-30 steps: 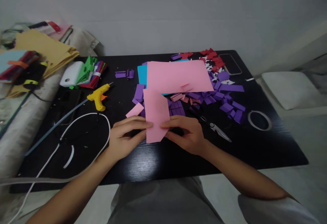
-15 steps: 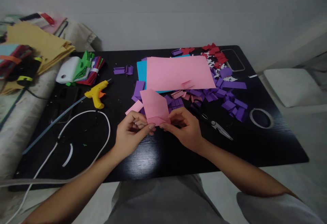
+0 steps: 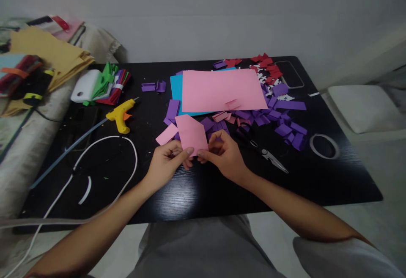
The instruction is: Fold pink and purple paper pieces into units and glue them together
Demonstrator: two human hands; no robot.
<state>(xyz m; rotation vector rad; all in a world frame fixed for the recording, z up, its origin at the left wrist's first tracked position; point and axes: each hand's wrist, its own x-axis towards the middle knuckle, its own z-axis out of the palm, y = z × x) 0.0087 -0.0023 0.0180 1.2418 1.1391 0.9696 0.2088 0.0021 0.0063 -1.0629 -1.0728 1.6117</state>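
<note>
The left hand (image 3: 165, 161), right hand (image 3: 231, 159) and their pink paper (image 3: 192, 132) block the centre; bare black tabletop (image 3: 215, 197) opens nearer, between the forearms (image 3: 279, 199). A looped white cable (image 3: 135, 155) and yellow glue gun (image 3: 119, 116) obstruct the left, scissors (image 3: 273, 160) the right.

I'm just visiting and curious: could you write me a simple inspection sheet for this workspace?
Surface: black table, shiny, with light reflecting near the front.
Job's things: small pink piece held up; large pink sheet overlapping a blue sheet behind.
Clutter: purple pieces scattered; scissors lying at the right; yellow glue gun at the left.
Hands: left hand and right hand both pinch the small pink piece's lower part.
Cables: white cable loops near the glue gun and runs off the table's left front.
Surroundings: grey wall behind; pale cushion-like seat at the right.
</note>
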